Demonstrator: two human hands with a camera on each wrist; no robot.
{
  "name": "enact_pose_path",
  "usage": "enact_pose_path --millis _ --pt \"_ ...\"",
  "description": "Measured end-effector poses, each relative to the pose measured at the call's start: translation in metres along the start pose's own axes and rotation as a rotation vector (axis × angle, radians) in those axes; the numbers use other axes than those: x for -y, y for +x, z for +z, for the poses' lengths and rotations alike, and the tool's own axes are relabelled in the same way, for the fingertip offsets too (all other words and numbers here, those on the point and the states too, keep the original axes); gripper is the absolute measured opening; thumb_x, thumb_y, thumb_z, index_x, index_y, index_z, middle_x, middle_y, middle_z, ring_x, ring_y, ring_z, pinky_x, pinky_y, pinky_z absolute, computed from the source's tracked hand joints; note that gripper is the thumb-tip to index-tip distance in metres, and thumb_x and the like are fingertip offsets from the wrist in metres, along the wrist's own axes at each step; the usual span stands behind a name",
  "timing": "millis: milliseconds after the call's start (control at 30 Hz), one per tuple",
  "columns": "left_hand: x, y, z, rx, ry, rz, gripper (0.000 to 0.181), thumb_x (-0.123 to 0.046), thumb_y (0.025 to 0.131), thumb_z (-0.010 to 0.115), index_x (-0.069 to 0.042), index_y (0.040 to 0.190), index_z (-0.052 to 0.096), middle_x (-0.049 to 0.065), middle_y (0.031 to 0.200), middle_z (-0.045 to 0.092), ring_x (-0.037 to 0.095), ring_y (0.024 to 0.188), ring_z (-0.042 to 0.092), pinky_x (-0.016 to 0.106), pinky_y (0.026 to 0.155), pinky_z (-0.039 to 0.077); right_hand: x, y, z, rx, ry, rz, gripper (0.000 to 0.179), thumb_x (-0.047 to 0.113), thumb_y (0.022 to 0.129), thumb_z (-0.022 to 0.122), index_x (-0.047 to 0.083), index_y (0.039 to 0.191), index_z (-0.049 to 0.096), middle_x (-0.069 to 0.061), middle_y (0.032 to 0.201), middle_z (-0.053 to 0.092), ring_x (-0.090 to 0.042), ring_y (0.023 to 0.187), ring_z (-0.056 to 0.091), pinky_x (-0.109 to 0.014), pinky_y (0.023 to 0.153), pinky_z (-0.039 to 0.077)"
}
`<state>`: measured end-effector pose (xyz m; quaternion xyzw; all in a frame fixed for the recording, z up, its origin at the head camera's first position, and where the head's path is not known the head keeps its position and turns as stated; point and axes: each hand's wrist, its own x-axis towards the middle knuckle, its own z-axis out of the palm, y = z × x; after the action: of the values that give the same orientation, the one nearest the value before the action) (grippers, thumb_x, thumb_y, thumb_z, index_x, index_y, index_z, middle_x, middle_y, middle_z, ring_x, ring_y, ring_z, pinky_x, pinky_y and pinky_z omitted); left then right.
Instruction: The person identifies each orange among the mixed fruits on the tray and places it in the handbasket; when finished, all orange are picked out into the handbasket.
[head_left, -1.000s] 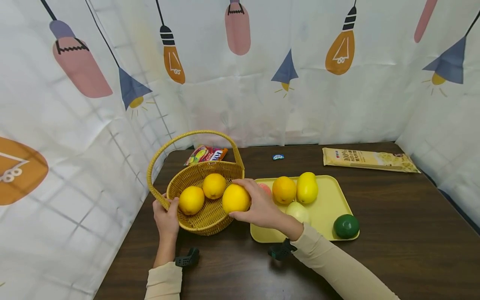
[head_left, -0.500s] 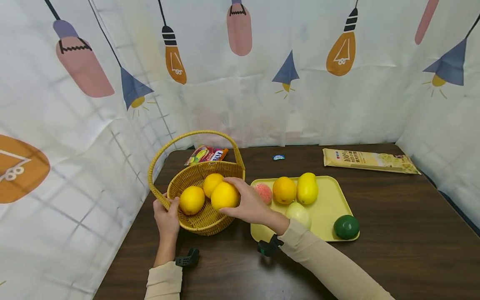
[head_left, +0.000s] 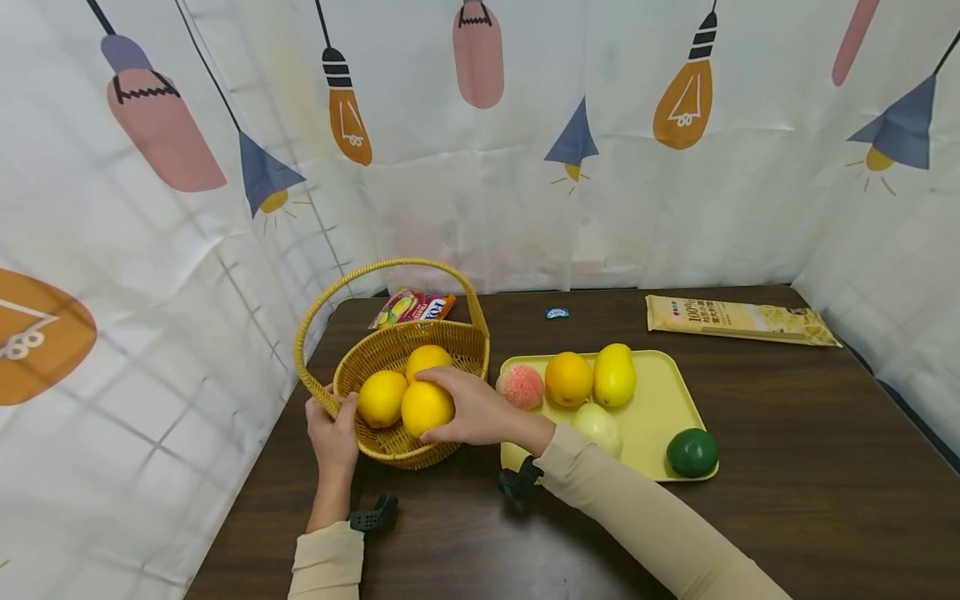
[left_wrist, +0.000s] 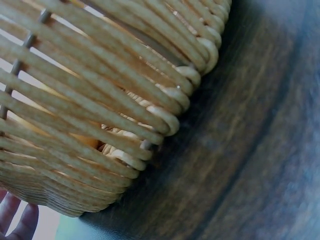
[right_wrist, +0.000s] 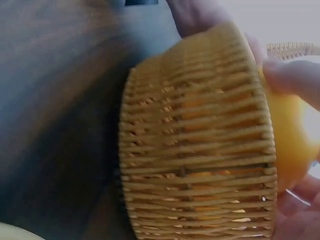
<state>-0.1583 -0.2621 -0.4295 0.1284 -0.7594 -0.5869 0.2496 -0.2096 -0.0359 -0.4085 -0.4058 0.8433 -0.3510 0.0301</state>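
A yellow wicker basket (head_left: 371,356) with a tall arched handle stands at the left of the table. My left hand (head_left: 332,437) grips its left rim at the foot of the handle. With thumb and fingers, my right hand (head_left: 480,408) holds an orange (head_left: 426,408) inside the basket's mouth. Two more oranges lie in there, one at the left (head_left: 381,398) and one at the back (head_left: 428,358). In the right wrist view the held orange (right_wrist: 287,135) shows beyond the woven wall (right_wrist: 200,135), with a thumb on it. Basket weave (left_wrist: 100,100) fills much of the left wrist view.
Right of the basket, a yellow tray (head_left: 652,408) bears a peach (head_left: 520,387), an orange (head_left: 568,380), a yellow fruit (head_left: 615,377), a pale green fruit (head_left: 597,428) and a dark green fruit (head_left: 692,454). Behind lie a red packet (head_left: 412,308), a small blue packet (head_left: 557,313) and a long beige packet (head_left: 738,320).
My right hand has carried the orange leftward and down, from the basket's right rim to over its middle. More of the peach shows now. The left hand keeps its place.
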Motion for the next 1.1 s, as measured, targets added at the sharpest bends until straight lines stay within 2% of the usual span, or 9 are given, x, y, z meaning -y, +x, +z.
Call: enact_pose_path --millis 300,500,867,967,1100 --pt "0.003 0.001 -0.002 -0.015 0.000 0.001 0.027 -0.021 0.097 0.057 0.005 0.093 0.048 0.021 0.134 0.044 0.011 0.101 0.045 0.027 0.084 0.037 -0.004 0.023 -0.001 0.202 -0.024 -0.067 0.080 0.044 0.078 0.081 0.017 0.144 0.046 0.002 0.137 0.054 -0.011 0.108 0.053 -0.024 0.092 0.044" --pt "0.002 0.000 0.000 -0.020 0.011 0.003 0.027 -0.020 0.097 0.057 0.005 0.092 0.048 0.022 0.133 0.044 0.013 0.104 0.044 0.026 0.085 0.036 -0.005 0.034 -0.001 0.314 0.022 -0.060 0.076 0.040 0.079 0.080 0.016 0.142 0.046 0.000 0.133 0.054 -0.010 0.106 0.052 -0.021 0.090 0.043" --pt "0.001 0.000 0.003 -0.023 0.013 0.025 0.025 -0.017 0.097 0.056 0.005 0.093 0.047 0.025 0.132 0.044 0.012 0.101 0.046 0.025 0.082 0.038 -0.006 0.037 0.005 0.321 0.026 -0.030 0.076 0.040 0.078 0.081 0.017 0.142 0.048 0.000 0.135 0.054 -0.009 0.106 0.052 -0.023 0.090 0.043" --pt "0.011 0.003 0.002 -0.024 0.009 0.006 0.025 -0.019 0.097 0.057 0.004 0.096 0.048 0.023 0.133 0.044 0.011 0.099 0.045 0.025 0.081 0.038 -0.006 0.037 0.006 0.324 0.025 -0.032 0.075 0.040 0.078 0.080 0.017 0.142 0.048 0.000 0.135 0.054 -0.009 0.106 0.052 -0.022 0.090 0.043" --pt "0.031 0.013 0.003 -0.030 0.026 -0.001 0.027 -0.022 0.097 0.057 0.003 0.097 0.049 0.020 0.135 0.044 0.010 0.101 0.044 0.026 0.083 0.037 -0.005 0.038 0.005 0.333 0.016 -0.024 0.075 0.041 0.079 0.079 0.016 0.142 0.048 0.000 0.135 0.055 -0.009 0.106 0.052 -0.022 0.091 0.042"
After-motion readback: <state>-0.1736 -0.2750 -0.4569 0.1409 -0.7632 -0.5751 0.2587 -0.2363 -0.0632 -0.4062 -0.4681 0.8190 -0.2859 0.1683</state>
